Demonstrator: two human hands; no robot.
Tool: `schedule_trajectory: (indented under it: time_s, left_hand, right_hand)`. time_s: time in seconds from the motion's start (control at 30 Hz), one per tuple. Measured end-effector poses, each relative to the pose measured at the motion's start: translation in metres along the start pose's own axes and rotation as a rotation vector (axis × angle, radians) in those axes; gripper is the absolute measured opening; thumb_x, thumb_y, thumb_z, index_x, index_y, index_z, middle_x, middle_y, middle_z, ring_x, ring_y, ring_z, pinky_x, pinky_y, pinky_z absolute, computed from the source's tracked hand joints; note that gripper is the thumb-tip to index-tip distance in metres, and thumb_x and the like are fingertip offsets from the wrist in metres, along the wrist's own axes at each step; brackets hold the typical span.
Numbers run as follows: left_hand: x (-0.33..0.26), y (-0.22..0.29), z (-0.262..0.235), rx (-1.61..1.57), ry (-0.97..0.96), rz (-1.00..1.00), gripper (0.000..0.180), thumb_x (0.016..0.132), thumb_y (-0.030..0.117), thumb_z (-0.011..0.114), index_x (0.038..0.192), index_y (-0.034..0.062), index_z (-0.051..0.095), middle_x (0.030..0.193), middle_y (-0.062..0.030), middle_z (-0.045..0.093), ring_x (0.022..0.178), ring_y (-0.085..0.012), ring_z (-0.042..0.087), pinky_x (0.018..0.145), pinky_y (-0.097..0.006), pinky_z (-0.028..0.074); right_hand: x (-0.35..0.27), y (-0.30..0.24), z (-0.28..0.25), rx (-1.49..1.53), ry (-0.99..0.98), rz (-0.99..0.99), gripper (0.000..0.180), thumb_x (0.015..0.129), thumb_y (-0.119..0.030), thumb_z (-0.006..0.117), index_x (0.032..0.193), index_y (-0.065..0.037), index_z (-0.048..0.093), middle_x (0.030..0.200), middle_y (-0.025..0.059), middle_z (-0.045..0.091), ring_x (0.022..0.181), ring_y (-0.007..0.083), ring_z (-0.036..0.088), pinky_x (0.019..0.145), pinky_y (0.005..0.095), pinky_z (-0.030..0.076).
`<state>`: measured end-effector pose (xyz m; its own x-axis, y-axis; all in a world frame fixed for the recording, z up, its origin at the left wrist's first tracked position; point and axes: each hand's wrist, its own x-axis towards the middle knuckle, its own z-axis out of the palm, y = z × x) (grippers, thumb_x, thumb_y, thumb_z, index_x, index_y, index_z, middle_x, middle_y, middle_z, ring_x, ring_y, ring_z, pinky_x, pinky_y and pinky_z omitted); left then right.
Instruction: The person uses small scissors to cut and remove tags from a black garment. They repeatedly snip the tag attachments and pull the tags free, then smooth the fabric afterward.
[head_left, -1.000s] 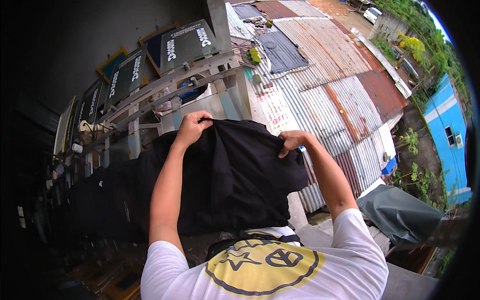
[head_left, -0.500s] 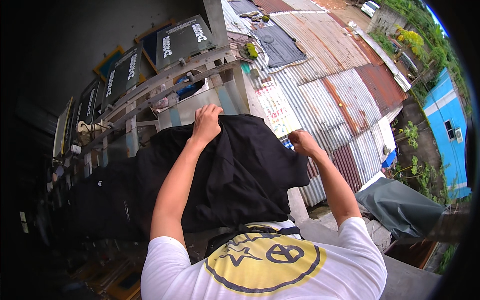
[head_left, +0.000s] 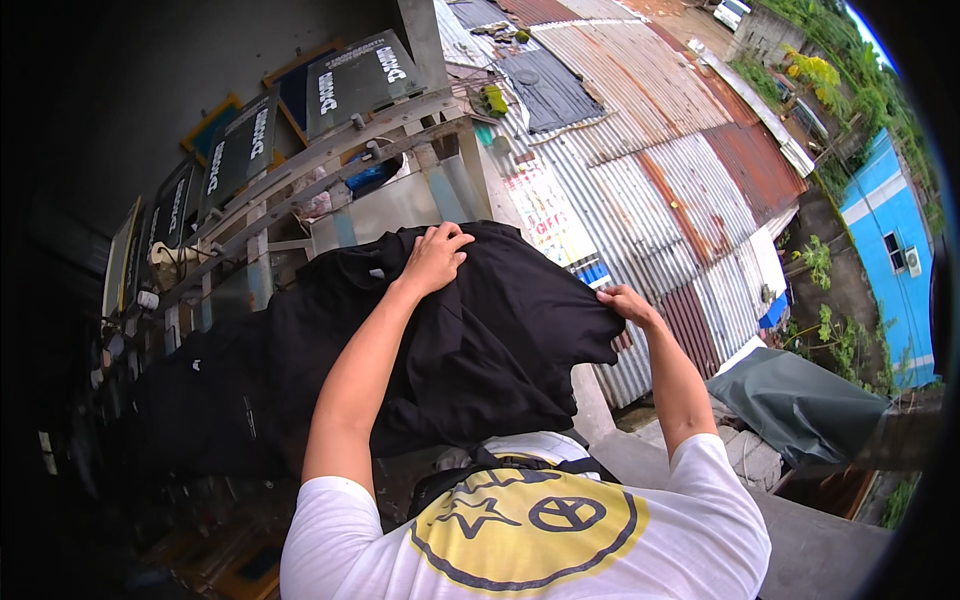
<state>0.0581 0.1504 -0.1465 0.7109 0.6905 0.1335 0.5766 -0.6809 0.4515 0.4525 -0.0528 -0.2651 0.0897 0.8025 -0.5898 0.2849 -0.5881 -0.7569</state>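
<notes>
A black shirt lies bunched and wrinkled in front of me, with a sleeve-like end spread toward the right. My left hand is at its far edge, fingers bent over the fabric and gripping it. At the right end, my right hand pinches the shirt's edge between thumb and fingers, pulling the cloth fairly taut. More black cloth with small white marks extends to the left, where shadow hides much of it. What lies beneath the shirt is hidden.
Printing screens in frames lean in a row at the far left behind a metal rack. A blue plastic bag sits beyond the rack. Rusty corrugated roofs lie below on the right, near a dark tarp.
My right hand has moved down and slightly right and now holds the shirt's edge. My left hand has shifted right and a little lower along the cloth, which is drawn out more to the right.
</notes>
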Motion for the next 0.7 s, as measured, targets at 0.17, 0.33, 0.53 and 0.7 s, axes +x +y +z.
schedule_trajectory:
  time_s: [0.17, 0.33, 0.53, 0.7]
  left_hand:
    - [0.002, -0.001, 0.005, 0.034, -0.005, -0.014, 0.032, 0.09, 0.015, 0.067, 0.121, 0.0169, 0.068, 0.122, -0.0026, 0.057, 0.116, -0.0267, 0.054, 0.099, -0.042, 0.041]
    - [0.001, -0.001, 0.006, 0.042, 0.009, 0.005, 0.032, 0.09, 0.015, 0.067, 0.122, 0.0174, 0.068, 0.122, -0.0027, 0.057, 0.116, -0.0268, 0.054, 0.099, -0.042, 0.041]
    - [-0.002, 0.003, 0.002, 0.024, 0.032, 0.054, 0.032, 0.089, 0.006, 0.063, 0.12, 0.0131, 0.067, 0.121, -0.0048, 0.057, 0.115, -0.0268, 0.055, 0.096, -0.041, 0.043]
    - [-0.031, 0.017, -0.027, 0.095, 0.183, 0.115, 0.04, 0.069, -0.014, 0.055, 0.103, 0.0052, 0.067, 0.112, -0.0078, 0.059, 0.108, -0.0306, 0.056, 0.098, -0.038, 0.044]
  right_hand:
    - [-0.044, 0.007, -0.04, 0.669, -0.129, -0.063, 0.018, 0.099, -0.021, 0.063, 0.109, -0.006, 0.062, 0.096, 0.0038, 0.068, 0.088, 0.014, 0.065, 0.083, 0.0327, 0.051]
    - [-0.045, 0.024, -0.039, 0.847, 0.006, -0.249, 0.01, 0.096, -0.004, 0.064, 0.103, -0.008, 0.059, 0.087, -0.0017, 0.061, 0.077, 0.0097, 0.06, 0.072, 0.0283, 0.05]
    - [-0.017, 0.012, -0.016, -0.226, 0.796, -0.168, 0.017, 0.079, 0.003, 0.054, 0.091, 0.001, 0.065, 0.083, 0.011, 0.068, 0.074, 0.0196, 0.067, 0.069, 0.0322, 0.052]
    - [-0.046, -0.074, 0.056, -0.254, 0.535, -0.572, 0.013, 0.08, 0.005, 0.058, 0.091, 0.001, 0.064, 0.084, 0.015, 0.067, 0.079, 0.0254, 0.067, 0.071, 0.0351, 0.051]
